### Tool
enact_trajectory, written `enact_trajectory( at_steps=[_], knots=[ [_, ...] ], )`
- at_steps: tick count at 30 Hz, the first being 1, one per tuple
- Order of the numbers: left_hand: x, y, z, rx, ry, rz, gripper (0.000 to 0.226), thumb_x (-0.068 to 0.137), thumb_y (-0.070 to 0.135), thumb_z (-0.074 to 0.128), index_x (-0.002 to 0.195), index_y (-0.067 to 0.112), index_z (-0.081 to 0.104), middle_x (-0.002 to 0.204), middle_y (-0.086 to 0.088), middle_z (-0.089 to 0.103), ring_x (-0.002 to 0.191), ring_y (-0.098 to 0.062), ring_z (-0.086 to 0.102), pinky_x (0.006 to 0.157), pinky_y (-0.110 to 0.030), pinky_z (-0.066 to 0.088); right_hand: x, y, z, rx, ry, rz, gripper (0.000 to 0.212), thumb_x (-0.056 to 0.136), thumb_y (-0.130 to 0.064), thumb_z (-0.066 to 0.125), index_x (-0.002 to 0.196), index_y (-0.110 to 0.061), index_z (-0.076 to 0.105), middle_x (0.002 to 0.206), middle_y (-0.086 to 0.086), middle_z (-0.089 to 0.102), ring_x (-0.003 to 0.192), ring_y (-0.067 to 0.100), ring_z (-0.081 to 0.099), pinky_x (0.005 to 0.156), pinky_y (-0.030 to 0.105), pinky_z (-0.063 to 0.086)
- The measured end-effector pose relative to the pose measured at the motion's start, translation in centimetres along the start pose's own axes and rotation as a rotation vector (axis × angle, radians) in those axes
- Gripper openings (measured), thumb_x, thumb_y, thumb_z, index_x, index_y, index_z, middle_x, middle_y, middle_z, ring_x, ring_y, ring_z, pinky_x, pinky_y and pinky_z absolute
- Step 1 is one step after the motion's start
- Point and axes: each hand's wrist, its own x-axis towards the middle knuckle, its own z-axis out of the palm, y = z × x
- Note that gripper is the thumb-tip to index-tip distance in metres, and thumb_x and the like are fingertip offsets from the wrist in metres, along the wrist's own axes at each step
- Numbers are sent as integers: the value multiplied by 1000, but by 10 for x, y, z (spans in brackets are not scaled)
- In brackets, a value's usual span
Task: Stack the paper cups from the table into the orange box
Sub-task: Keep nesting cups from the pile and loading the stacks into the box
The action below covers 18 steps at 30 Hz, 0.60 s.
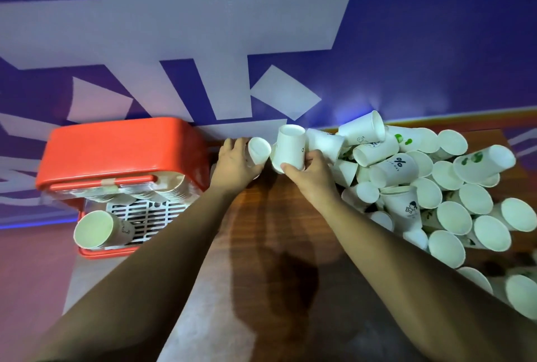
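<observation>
Dim room with a blue and purple tint.
A small bright glow sits on the wall [359, 107] above the white paper cups [453, 216], which look brightest. Dark shadows fall on the shiny wooden table [255, 216]. Lines bend near the edges, and the arms [145, 289] look soft low down.

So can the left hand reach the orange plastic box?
Probably yes: the orange plastic box sits beside the left hand with nothing between, though that hand holds a white paper cup.
</observation>
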Motion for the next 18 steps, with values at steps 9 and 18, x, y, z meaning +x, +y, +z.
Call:
enact_trajectory(
  at_steps=[9, 18],
  knots=[
    [-84, 5, -37, -445, 39, 54, 73, 72, 33, 77, 135, 42, 41, 133, 10, 50, 124, -15, 49, 101, -40, 47, -65, -1, -23, -36, 43, 27, 48, 72, -40, 77, 103, -16, 49, 88, -11, 57, 80, 10, 58, 61, 25, 41],
    [-164, -35, -96, -643, -1, -107, 53, 79, 17, 78, 121, 14, 45, 105, 1, 61, 89, 2, 63, 71, -14, 53, -137, -4, 4, -43, -86, -6, 54, 76, -43, 71, 121, -23, 49, 119, 1, 58, 101, 17, 60, 67, 25, 45]
  ],
)
